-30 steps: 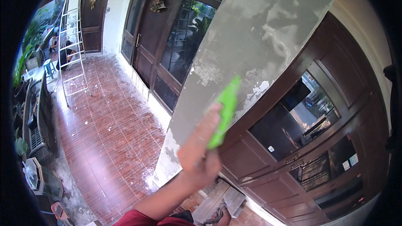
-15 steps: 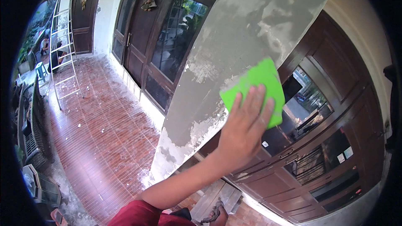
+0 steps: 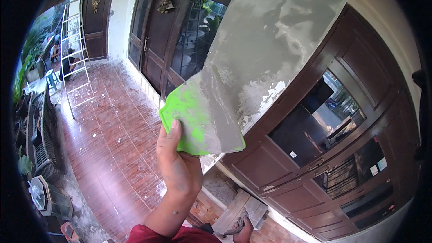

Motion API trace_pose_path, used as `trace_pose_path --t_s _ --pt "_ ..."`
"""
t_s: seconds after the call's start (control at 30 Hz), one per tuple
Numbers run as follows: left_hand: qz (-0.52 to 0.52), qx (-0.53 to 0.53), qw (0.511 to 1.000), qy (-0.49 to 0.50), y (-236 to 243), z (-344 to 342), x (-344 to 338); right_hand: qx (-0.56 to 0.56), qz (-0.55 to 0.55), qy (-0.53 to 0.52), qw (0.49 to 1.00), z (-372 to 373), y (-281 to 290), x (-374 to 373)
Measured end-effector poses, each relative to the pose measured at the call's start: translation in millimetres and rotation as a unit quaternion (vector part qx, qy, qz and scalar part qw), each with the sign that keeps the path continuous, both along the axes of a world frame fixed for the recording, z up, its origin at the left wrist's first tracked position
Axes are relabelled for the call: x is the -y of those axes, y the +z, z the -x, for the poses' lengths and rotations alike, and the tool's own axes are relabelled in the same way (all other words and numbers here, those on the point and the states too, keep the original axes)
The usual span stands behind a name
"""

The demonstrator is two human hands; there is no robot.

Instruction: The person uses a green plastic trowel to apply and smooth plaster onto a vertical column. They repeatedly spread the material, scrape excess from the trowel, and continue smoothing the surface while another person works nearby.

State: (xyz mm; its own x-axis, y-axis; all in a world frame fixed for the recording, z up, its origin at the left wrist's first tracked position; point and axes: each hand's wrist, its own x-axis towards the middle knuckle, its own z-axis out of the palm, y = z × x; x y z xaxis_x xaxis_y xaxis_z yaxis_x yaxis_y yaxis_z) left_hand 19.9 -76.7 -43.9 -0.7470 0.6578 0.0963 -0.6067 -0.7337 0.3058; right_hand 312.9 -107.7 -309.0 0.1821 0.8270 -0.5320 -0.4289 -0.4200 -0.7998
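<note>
Green spreader [image 3: 198, 112], pinched in the left hand [image 3: 178, 166], lies toward one o'clock, its pasted edge [image 3: 229, 123] running eleven to five, the right hand [image 3: 244, 234] clasping a grey mass [image 3: 237, 227].

Home porch [image 3: 85, 141], red tiled floor [image 3: 114, 166], ornamented wooden door [image 3: 157, 40], bench [image 3: 45, 153], leafy plants [image 3: 22, 74]

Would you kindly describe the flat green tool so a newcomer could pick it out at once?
Start at the tall grey plastered column. Before its lower part, the left hand grips the flat tool. It is bright green, smeared with grey, unlike the brown doors nearby.
</note>
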Motion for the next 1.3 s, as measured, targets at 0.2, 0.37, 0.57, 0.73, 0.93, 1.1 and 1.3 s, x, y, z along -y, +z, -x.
trace_pose_path --t_s 0.2,0.37,0.57,0.73,0.93,1.1,1.3 --pt "-0.038 -0.012 0.996 0.08 -9 11 5 0.035 -0.014 -0.006 0.999 4 -13 3" --pt "0.088 -0.298 0.855 0.415 -2 24 -35 -0.01 -0.025 0.047 0.999 6 -17 7" --pt "0.08 -0.548 0.681 0.479 15 33 -94 -0.026 -0.036 0.053 0.998 13 -14 10" --pt "0.034 -0.598 0.666 0.445 -6 -9 -101 -0.013 -0.029 0.043 0.999 11 -24 14" --pt "-0.044 -0.631 0.689 0.353 -39 -48 -64 0.005 0.004 0.019 1.0 16 -21 13" --pt "0.007 -0.544 0.726 0.42 -42 -18 -54 0.011 -0.023 0.009 1.0 13 -18 11" --pt "0.09 -0.463 0.762 0.443 -16 18 -94 -0.003 -0.011 0.018 1.0 0 -32 14"
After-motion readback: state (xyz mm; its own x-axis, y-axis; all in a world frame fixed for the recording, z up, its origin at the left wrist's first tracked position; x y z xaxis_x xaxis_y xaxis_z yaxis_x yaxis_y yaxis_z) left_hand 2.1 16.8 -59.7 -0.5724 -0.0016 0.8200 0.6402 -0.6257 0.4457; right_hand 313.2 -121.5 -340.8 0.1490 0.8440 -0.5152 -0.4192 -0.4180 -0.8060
